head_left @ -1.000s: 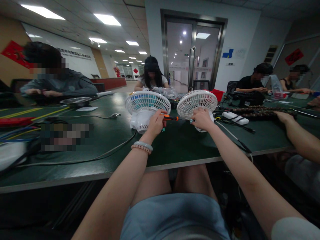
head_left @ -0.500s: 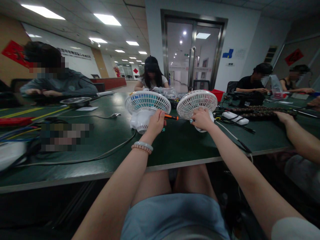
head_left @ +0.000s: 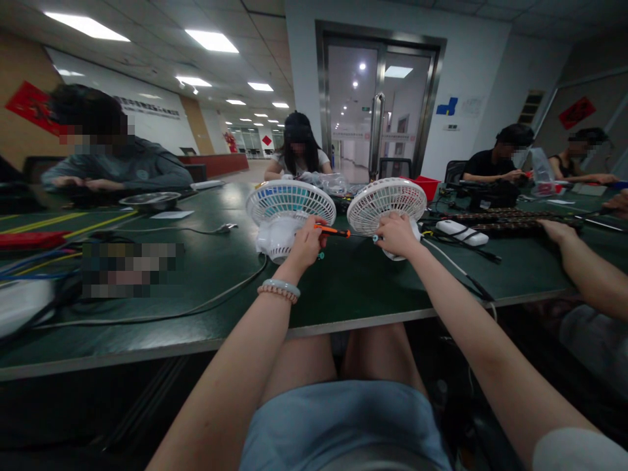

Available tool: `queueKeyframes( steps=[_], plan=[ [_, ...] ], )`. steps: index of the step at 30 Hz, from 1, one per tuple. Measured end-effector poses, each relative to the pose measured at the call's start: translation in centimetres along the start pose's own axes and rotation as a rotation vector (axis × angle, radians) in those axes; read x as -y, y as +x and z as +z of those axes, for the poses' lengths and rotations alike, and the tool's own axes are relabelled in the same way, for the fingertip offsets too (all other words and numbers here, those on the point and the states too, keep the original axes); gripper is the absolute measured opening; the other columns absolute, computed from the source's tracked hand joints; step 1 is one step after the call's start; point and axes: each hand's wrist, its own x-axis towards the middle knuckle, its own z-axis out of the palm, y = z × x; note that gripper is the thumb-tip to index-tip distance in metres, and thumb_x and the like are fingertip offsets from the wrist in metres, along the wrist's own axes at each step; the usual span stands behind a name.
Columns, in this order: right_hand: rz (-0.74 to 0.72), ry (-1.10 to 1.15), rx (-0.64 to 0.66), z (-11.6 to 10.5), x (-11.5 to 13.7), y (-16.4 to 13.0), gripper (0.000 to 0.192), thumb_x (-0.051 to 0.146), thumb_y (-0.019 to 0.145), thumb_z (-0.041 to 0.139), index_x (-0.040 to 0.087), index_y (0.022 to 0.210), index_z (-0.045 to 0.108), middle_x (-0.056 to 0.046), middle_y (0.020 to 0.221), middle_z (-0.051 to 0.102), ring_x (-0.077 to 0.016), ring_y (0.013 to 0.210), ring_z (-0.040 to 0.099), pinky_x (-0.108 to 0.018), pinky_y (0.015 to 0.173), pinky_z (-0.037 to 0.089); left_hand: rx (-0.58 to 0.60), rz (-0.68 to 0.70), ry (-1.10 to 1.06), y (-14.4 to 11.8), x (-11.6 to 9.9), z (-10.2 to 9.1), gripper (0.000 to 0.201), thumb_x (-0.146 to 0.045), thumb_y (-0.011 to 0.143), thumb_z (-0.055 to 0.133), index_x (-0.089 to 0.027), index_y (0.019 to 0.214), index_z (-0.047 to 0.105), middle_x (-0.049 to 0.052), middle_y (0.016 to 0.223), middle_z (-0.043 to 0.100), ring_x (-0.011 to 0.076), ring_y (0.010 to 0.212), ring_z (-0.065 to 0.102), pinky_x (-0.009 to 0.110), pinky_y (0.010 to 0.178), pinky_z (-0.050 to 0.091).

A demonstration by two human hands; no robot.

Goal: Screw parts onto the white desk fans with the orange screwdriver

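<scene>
Screwdriver (head_left: 343, 233): looks light, stiff, easiest held by its orange handle (head_left: 334, 231), clasped in left hand (head_left: 308, 241); white fan (head_left: 387, 195) gripped by curled right hand (head_left: 395, 233).

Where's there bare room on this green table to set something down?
Bare green tabletop shows between the left hand and right hand, toward the near edge, and left of the left fan, between the pale cord and the plug. It's crowded right of the right fan, around the white power strip.
</scene>
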Motion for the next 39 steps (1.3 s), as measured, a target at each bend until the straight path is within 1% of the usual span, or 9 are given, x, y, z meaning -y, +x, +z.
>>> queueKeyframes(
  steps=[8, 16, 20, 24, 27, 30, 33, 36, 39],
  plan=[
    [-0.006, -0.007, -0.023, 0.16, -0.04, 0.0, 0.025, 0.035, 0.08, 0.05, 0.022, 0.088, 0.07, -0.01, 0.104, 0.059, -0.0289, 0.104, 0.039, -0.043, 0.082, 0.027, 0.026, -0.015, -0.029, -0.13, -0.11, -0.15, 0.025, -0.023, 0.08, 0.03, -0.019, 0.095, 0.049, -0.005, 0.047, 0.045, 0.0098, 0.043, 0.043, 0.019, 0.042, 0.031],
    [-0.005, 0.0, -0.032, 0.16, -0.03, -0.03, 0.025, 0.035, 0.08, 0.05, 0.022, 0.088, 0.07, -0.01, 0.105, 0.059, -0.0287, 0.104, 0.04, -0.044, 0.082, 0.027, 0.038, 0.006, -0.042, -0.35, -0.41, -0.13, 0.025, -0.033, 0.086, 0.03, -0.019, 0.095, 0.049, -0.007, 0.042, 0.042, 0.0093, 0.039, 0.041, 0.02, 0.043, 0.032],
    [0.001, 0.003, -0.015, 0.07, 0.0, -0.04, 0.025, 0.035, 0.08, 0.05, 0.023, 0.089, 0.07, -0.01, 0.106, 0.059, -0.0292, 0.105, 0.039, -0.044, 0.083, 0.027, 0.011, 0.015, -0.004, -0.31, -0.29, -0.11, 0.023, -0.035, 0.088, 0.031, -0.02, 0.085, 0.047, -0.006, 0.043, 0.042, 0.0101, 0.039, 0.041, 0.023, 0.044, 0.032],
    [0.005, 0.004, -0.016, 0.05, 0.06, -0.03, 0.025, 0.035, 0.08, 0.05, 0.023, 0.09, 0.07, -0.01, 0.106, 0.058, -0.0291, 0.105, 0.039, -0.044, 0.083, 0.026, -0.027, 0.041, 0.101, -0.12, -0.06, -0.29, 0.026, -0.036, 0.089, 0.031, -0.021, 0.071, 0.043, -0.003, 0.048, 0.044, 0.0122, 0.045, 0.045, 0.027, 0.048, 0.032],
    [0.003, 0.006, -0.023, 0.1, 0.09, -0.04, 0.025, 0.034, 0.08, 0.05, 0.024, 0.089, 0.07, -0.009, 0.104, 0.059, -0.0285, 0.104, 0.039, -0.044, 0.083, 0.026, -0.027, 0.056, 0.136, -0.07, 0.0, -0.43, 0.027, -0.035, 0.089, 0.031, -0.021, 0.068, 0.041, -0.001, 0.051, 0.046, 0.0129, 0.049, 0.046, 0.027, 0.052, 0.033],
    [0.003, 0.007, -0.029, 0.11, 0.09, -0.05, 0.024, 0.034, 0.079, 0.05, 0.023, 0.088, 0.07, -0.009, 0.104, 0.059, -0.0283, 0.104, 0.04, -0.044, 0.082, 0.027, -0.023, 0.032, 0.102, -0.09, 0.01, -0.42, 0.023, -0.033, 0.087, 0.032, -0.02, 0.073, 0.045, -0.001, 0.054, 0.047, 0.0128, 0.051, 0.046, 0.027, 0.052, 0.034],
    [0.001, 0.006, -0.018, 0.05, 0.09, -0.04, 0.025, 0.035, 0.079, 0.05, 0.023, 0.089, 0.07, -0.009, 0.106, 0.058, -0.0289, 0.106, 0.039, -0.044, 0.082, 0.027, -0.015, -0.02, 0.055, -0.1, 0.07, -0.29, 0.016, -0.027, 0.084, 0.033, -0.02, 0.086, 0.047, -0.003, 0.054, 0.045, 0.0125, 0.05, 0.045, 0.025, 0.05, 0.033],
    [0.003, 0.003, -0.009, -0.02, 0.09, -0.01, 0.026, 0.036, 0.08, 0.049, 0.024, 0.091, 0.07, -0.009, 0.107, 0.058, -0.0293, 0.106, 0.039, -0.044, 0.082, 0.027, -0.002, -0.038, 0.032, -0.09, 0.17, -0.21, 0.021, -0.02, 0.079, 0.034, -0.02, 0.096, 0.045, -0.006, 0.051, 0.041, 0.0119, 0.047, 0.042, 0.024, 0.049, 0.031],
    [0.006, -0.003, -0.01, 0.0, 0.09, 0.01, 0.026, 0.036, 0.08, 0.049, 0.023, 0.09, 0.07, -0.009, 0.107, 0.058, -0.0289, 0.105, 0.04, -0.044, 0.082, 0.027, 0.002, -0.03, 0.039, -0.08, 0.29, -0.24, 0.028, -0.016, 0.075, 0.034, -0.019, 0.102, 0.044, -0.006, 0.05, 0.04, 0.0121, 0.047, 0.041, 0.024, 0.049, 0.03]
  ],
)
